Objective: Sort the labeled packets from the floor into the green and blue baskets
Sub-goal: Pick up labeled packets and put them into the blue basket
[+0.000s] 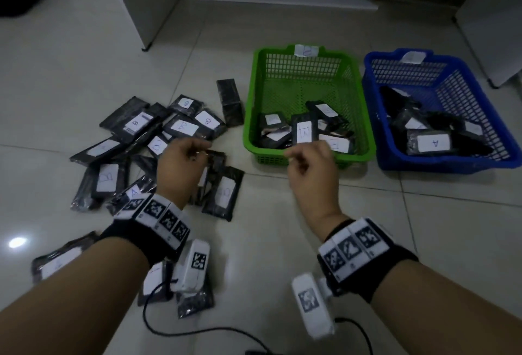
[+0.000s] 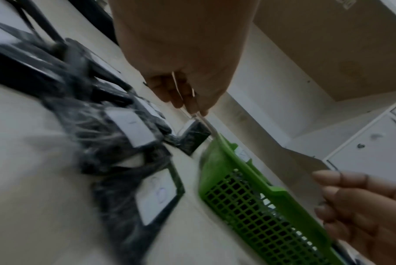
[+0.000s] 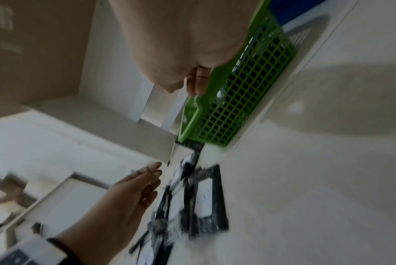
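Black packets with white labels lie scattered over the tiled floor at the left, most marked B and at least one A, with two more strays near the left forearm. The left hand hovers just above the right edge of that pile, fingers loosely curled; the left-wrist view shows nothing gripped in it, and the packets sit directly beneath and beyond its fingertips. To its right, the right hand hangs at the near rim of the green basket, fingers relaxed and bent, empty as far as the frames show. That basket, tagged B on its far rim, holds several packets, one of them propped upright just beyond the right hand's fingers. Beside it at far right, almost touching, stands the blue basket, holding packets including one labelled A. The sorting looks to be between drops: both hands free, much of the pile yet unsorted. The next move would seem to call for the left hand to come down onto a packet, pinch it at an edge, read its letter, and carry it to the matching basket.
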`<state>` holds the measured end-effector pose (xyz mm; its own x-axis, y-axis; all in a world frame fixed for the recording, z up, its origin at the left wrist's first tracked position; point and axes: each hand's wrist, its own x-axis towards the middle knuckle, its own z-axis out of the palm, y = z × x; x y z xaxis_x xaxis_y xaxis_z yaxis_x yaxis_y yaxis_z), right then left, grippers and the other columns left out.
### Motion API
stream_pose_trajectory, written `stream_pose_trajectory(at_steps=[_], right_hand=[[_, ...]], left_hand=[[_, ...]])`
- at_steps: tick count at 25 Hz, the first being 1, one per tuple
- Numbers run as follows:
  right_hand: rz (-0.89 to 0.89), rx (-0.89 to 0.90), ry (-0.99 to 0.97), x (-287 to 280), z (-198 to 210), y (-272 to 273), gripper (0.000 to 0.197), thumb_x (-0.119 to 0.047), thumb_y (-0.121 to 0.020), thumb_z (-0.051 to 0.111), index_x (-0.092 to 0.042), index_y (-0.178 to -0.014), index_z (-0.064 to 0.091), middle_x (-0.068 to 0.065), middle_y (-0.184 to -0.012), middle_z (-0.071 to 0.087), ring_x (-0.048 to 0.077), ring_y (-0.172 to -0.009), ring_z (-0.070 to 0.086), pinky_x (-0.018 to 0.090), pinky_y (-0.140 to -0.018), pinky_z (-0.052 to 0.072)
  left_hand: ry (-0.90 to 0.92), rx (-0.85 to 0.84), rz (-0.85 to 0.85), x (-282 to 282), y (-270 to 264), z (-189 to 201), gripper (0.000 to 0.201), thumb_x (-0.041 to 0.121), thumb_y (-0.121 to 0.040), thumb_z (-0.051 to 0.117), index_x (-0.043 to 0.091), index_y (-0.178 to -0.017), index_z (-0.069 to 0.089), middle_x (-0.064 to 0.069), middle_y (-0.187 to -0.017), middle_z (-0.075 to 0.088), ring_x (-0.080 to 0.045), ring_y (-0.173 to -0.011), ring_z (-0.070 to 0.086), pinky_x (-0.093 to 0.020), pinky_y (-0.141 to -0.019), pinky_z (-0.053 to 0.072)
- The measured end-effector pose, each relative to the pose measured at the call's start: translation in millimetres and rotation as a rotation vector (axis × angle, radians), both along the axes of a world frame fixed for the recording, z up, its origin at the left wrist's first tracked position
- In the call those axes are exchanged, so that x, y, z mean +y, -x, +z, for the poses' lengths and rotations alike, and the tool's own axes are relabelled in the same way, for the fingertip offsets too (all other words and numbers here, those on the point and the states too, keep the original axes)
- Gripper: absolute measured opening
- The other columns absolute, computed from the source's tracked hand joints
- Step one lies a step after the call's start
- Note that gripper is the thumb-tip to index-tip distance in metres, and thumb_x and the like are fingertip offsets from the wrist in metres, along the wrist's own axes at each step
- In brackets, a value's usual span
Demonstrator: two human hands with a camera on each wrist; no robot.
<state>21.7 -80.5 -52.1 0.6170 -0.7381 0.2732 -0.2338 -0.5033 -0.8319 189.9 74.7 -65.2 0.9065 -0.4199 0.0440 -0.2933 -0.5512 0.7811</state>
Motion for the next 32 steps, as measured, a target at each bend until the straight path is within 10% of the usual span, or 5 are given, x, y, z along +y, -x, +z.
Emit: stream_pose_trajectory(at_steps=[4,8,13,20,32], right_hand=[[0.352,0.359,-0.102,38.2,-25.0,-28.1,0.023,-0.010,-0.084,0.061,-0.016,-0.106,0.068,0.003,-0.108,0.062,0.015,-0.097,0.058,0.021,-0.083,0.046],[0.484,0.679,0.047,51.6,-39.9,-62.9,0.076,-0.030,-0.077,0.073,-0.016,-0.142,0.035,0.007,-0.141,0.041,0.028,-0.129,0.036,0.031,-0.106,0.030],[0.405,0.826,0.170,59.5,-50.5,-70.8,0.103,-0.043,-0.064,0.082,-0.017,-0.145,0.023,0.009,-0.137,0.032,0.031,-0.127,0.031,0.037,-0.108,0.030],[0.219,0.440,-0.283,50.4,-36.5,-54.3,0.030,-0.019,-0.084,0.069,-0.017,-0.110,0.054,-0.001,-0.107,0.054,0.018,-0.099,0.058,0.020,-0.077,0.039],[-0.259,-0.002,-0.672,-67.2,0.5,-36.7,0.028,-0.008,-0.094,0.049,-0.012,-0.122,0.049,0.015,-0.116,0.062,0.028,-0.067,0.069,0.041,-0.063,0.059]], left_hand=[[-0.169,-0.094,0.077,49.5,-2.8,-25.0,0.032,0.018,-0.075,0.072,0.014,-0.106,0.068,-0.010,-0.105,0.058,-0.025,-0.091,0.059,-0.035,-0.088,0.048],[-0.414,-0.103,0.022,59.9,8.0,-34.2,0.068,0.036,-0.069,0.078,0.017,-0.129,0.052,-0.009,-0.123,0.053,-0.029,-0.113,0.052,-0.045,-0.096,0.043],[-0.461,-0.021,-0.006,58.9,10.1,-33.5,0.070,0.039,-0.070,0.075,0.026,-0.131,0.044,-0.005,-0.120,0.052,-0.026,-0.112,0.052,-0.051,-0.100,0.039],[-0.264,0.015,-0.060,65.0,11.6,-27.8,0.035,0.024,-0.080,0.072,0.010,-0.110,0.062,-0.004,-0.109,0.048,-0.015,-0.089,0.048,-0.021,-0.079,0.036],[0.348,0.528,0.033,-20.4,29.7,14.1,0.012,0.012,-0.088,0.056,0.020,-0.084,0.064,-0.015,-0.090,0.068,-0.029,-0.077,0.065,-0.050,-0.077,0.057]])
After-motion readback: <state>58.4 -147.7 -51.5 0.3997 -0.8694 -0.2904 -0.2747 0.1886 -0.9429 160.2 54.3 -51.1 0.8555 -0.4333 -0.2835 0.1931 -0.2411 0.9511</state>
